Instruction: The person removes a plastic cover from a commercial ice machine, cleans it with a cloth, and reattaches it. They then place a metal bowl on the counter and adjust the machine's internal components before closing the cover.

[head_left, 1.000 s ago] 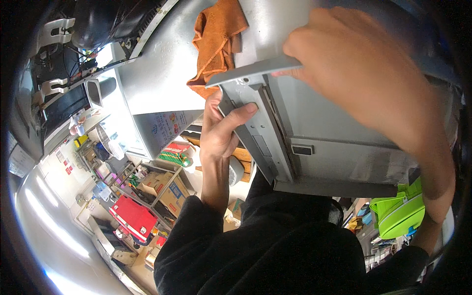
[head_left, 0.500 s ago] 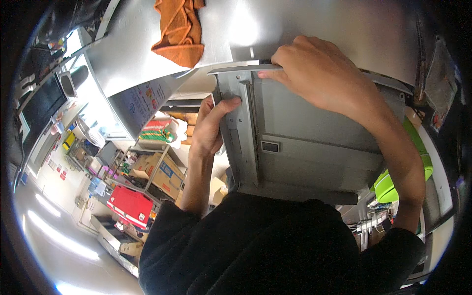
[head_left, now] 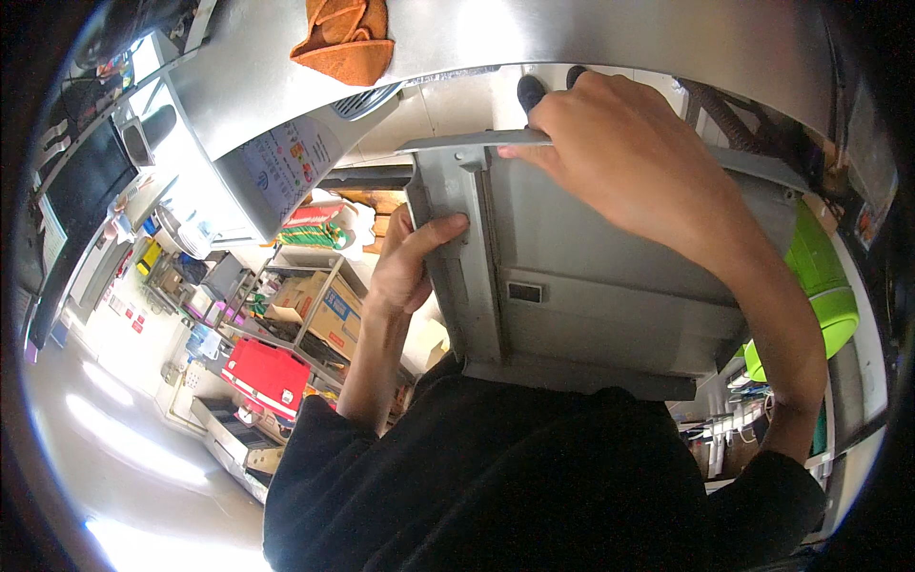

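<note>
Close in front of my body I hold a grey metal panel (head_left: 591, 329) with folded edges, a long raised rail and a small rectangular slot. My left hand (head_left: 402, 267) is closed around its left edge, the thumb lying on the inner face. At the top edge, my right hand (head_left: 615, 157) grips the rim with the thumb below it; the other fingers are mostly hidden behind the rim. The panel's lower end is close to my dark shirt. Its far side is out of sight.
Beyond the panel runs a steel counter (head_left: 457, 38) with an orange cloth (head_left: 345, 52) on it. Shoe tips (head_left: 531, 91) show on the floor in the gap. A lime-green bin (head_left: 824, 324) stands at right; a shelf with cardboard boxes (head_left: 335, 319) and a red case (head_left: 267, 374) is at left.
The panel has come away from the counter's edge, and a strip of floor with shoe tips now shows between them. Both hands keep their grip on it.
</note>
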Available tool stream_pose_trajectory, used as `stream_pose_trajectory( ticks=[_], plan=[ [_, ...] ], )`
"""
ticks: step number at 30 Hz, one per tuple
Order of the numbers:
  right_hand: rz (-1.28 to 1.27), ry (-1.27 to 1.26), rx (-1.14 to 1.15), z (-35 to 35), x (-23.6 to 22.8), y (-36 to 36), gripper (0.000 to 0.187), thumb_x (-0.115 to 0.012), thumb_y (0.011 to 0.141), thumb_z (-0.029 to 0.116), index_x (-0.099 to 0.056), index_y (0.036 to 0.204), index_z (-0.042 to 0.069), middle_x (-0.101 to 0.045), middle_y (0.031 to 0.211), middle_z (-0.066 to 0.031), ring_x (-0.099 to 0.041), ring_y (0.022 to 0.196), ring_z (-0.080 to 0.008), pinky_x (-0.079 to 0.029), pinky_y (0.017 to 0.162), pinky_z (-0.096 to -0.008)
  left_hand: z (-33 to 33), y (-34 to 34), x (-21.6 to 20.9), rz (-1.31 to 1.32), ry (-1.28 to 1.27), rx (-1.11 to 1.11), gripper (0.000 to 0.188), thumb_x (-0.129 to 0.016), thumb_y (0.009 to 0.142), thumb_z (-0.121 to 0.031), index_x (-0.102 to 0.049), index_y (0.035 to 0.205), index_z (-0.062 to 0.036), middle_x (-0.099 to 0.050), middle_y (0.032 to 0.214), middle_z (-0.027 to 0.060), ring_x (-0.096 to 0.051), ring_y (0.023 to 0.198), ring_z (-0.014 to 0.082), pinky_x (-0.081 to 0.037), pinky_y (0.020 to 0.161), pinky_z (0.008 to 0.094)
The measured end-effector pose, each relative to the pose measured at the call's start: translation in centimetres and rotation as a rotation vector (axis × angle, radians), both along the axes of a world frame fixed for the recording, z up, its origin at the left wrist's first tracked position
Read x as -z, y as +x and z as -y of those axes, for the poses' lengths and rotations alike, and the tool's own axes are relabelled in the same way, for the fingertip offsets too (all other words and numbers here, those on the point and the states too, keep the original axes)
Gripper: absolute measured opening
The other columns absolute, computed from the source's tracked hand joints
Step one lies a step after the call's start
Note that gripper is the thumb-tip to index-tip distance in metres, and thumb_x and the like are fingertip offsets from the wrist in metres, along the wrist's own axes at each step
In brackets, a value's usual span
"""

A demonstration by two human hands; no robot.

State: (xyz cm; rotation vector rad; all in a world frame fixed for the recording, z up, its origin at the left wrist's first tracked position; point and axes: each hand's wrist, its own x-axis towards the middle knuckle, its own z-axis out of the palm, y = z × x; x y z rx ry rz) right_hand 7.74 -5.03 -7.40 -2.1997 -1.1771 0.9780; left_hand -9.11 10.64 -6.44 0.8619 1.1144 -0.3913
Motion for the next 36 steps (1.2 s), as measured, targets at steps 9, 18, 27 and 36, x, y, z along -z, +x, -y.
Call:
stream_pose_trajectory(
  ticks=[9,18,27,36],
  plan=[
    [-0.07,-0.038,0.029,0.8,0.8,-0.4,0.036,-0.056,0.085,0.035,-0.062,0.082,0.0,-0.058,0.07,-0.0148,-0.059,0.071,-0.0253,-0.046,0.065,-0.0379,0.4,0.9,1.4,0.065,-0.046,-0.132,0.027,-0.055,0.078,-0.012,-0.056,0.102,0.0006,-0.062,0.09,0.0082,-0.06,0.077,0.0144,-0.049,0.071,0.026],
    [-0.026,-0.052,0.046,1.4,0.5,-1.5,0.036,-0.058,0.084,0.036,-0.062,0.08,0.0,-0.058,0.07,-0.0134,-0.057,0.069,-0.0254,-0.045,0.064,-0.0383,0.8,0.9,0.4,0.086,-0.082,-0.025,0.027,-0.056,0.077,-0.008,-0.057,0.103,0.0001,-0.063,0.089,0.0069,-0.061,0.075,0.0138,-0.049,0.07,0.0264],
    [0.234,0.457,0.491,0.7,0.0,-5.6,0.009,-0.066,0.077,0.009,-0.061,0.083,0.005,-0.059,0.074,-0.0065,-0.055,0.057,-0.0139,-0.041,0.05,-0.0231,0.6,0.4,1.8,-0.015,0.004,-0.025,0.023,-0.057,0.077,-0.007,-0.057,0.099,0.0002,-0.063,0.088,0.0075,-0.061,0.072,0.0128,-0.049,0.068,0.025],
    [-0.337,0.397,0.851,-0.5,0.9,-8.6,0.011,-0.065,0.075,0.008,-0.063,0.085,0.004,-0.061,0.07,-0.0108,-0.058,0.053,-0.0217,-0.045,0.05,-0.0301,-0.7,0.5,0.5,0.226,-0.025,0.116,0.033,-0.059,0.074,-0.006,-0.055,0.107,0.0012,-0.062,0.093,0.0062,-0.057,0.082,0.0118,-0.043,0.078,0.0245]
  ],
)
